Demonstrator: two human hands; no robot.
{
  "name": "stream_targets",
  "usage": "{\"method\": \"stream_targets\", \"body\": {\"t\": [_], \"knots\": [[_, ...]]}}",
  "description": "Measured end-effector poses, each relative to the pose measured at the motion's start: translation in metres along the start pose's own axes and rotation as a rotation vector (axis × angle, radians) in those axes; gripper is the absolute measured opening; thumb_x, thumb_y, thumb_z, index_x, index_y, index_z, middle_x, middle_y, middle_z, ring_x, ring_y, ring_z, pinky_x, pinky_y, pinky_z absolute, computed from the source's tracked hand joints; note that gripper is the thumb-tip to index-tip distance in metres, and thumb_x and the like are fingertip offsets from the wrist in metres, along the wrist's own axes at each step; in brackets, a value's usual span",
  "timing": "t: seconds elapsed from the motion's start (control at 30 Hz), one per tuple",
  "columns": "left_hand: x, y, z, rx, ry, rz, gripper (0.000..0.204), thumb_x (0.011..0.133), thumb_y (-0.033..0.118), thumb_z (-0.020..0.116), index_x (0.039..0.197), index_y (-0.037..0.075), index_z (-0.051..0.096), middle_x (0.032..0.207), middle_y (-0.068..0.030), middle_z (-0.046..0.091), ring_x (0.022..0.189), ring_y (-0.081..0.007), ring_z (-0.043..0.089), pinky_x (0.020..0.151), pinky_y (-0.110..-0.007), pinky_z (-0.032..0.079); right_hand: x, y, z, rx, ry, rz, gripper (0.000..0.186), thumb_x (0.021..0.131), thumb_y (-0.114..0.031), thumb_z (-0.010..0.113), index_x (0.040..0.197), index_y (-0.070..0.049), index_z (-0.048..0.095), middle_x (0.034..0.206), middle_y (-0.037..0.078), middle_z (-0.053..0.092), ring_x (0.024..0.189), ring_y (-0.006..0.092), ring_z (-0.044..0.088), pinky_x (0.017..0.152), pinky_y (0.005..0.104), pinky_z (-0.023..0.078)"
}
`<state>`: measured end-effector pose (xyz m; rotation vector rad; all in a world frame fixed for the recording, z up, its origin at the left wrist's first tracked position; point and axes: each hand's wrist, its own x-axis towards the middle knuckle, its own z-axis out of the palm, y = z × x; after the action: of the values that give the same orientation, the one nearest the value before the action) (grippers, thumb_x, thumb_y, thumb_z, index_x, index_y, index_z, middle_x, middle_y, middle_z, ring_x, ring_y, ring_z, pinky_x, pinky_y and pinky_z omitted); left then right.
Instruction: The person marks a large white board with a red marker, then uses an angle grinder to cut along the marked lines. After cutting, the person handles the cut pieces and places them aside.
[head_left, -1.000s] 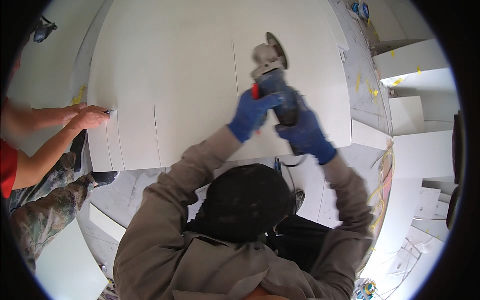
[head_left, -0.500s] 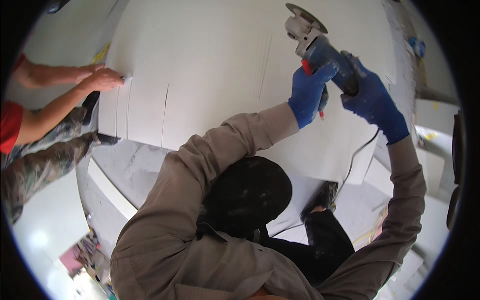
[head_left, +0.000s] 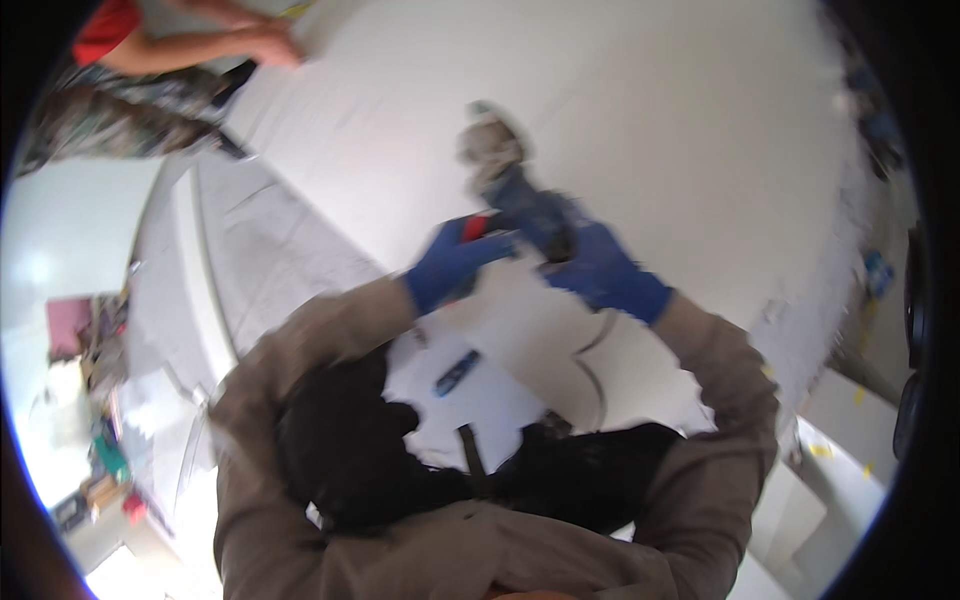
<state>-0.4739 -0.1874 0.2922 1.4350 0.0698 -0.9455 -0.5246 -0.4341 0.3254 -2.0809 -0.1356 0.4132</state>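
Note:
My right hand [head_left: 605,268], in a blue glove, is closed around the rear of a blue angle grinder [head_left: 532,212]. Its grey head and disc point away from me above a large white board [head_left: 680,160]; motion blurs them. My left hand [head_left: 450,262], also blue-gloved, is closed beside the grinder on a slim red-and-black tool [head_left: 482,227], whose exact kind I cannot make out. The left thumb reaches toward the grinder body. A dark cord [head_left: 590,375] trails from near the grinder over the board toward my legs.
At the far left a co-worker's hands [head_left: 275,45] rest at the board's edge. A blue hand tool [head_left: 457,373] lies on a pale surface near my knees. A long white strip [head_left: 200,270] lies on the grey floor at left. White pieces [head_left: 850,425] stand at right.
My hands have come nearer to my body and left in view, bringing the grinder along. My view has shifted, and the blue tool near my knees now shows.

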Motion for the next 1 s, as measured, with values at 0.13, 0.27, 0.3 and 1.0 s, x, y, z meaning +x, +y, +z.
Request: {"method": "stream_targets", "body": {"t": [0.13,0.27,0.3,1.0], "knots": [[-0.084,-0.036,0.001,0.043,0.11,-0.133,0.036,0.103,0.02,0.06,0.133,0.001,0.064,0.094,-0.0132,0.076,0.039,-0.0063,0.042,0.036,-0.022,0.034,-0.043,0.023,0.01,-0.014,-0.096,0.136,0.098,0.076,-0.024,0.086,0.156,0.0,0.034,0.113,0.024,0.07,0.092,0.028,0.071,0.085,0.0388,0.057],[-0.113,-0.018,0.022,-0.035,-0.007,-0.161,0.034,0.107,0.021,0.052,0.129,-0.001,0.064,0.086,-0.0119,0.072,0.037,-0.0097,0.045,0.033,-0.024,0.037,-0.084,0.043,-0.028,-0.187,0.015,0.14,0.099,0.074,-0.025,0.085,0.157,-0.004,0.034,0.11,0.025,0.071,0.092,0.0345,0.072,0.085,0.0404,0.058],[-0.115,-0.028,0.025,-0.123,-0.032,-0.147,0.034,0.107,0.022,0.051,0.129,0.0,0.065,0.082,-0.0092,0.071,0.039,-0.0091,0.047,0.035,-0.025,0.039,-0.091,0.049,-0.035,-0.237,0.055,0.095,0.102,0.073,-0.027,0.084,0.158,-0.005,0.032,0.109,0.028,0.071,0.095,0.0395,0.073,0.086,0.0428,0.058],[-0.027,-0.221,-0.177,-0.457,0.608,0.095,0.042,0.105,0.044,0.061,0.109,0.003,0.069,0.077,-0.0083,0.07,0.043,-0.0152,0.057,0.037,-0.028,0.041,0.059,-0.055,0.039,-0.246,0.174,0.042,0.099,0.075,-0.024,0.08,0.159,-0.002,0.033,0.118,0.025,0.07,0.105,0.0389,0.071,0.093,0.0435,0.056]]}}
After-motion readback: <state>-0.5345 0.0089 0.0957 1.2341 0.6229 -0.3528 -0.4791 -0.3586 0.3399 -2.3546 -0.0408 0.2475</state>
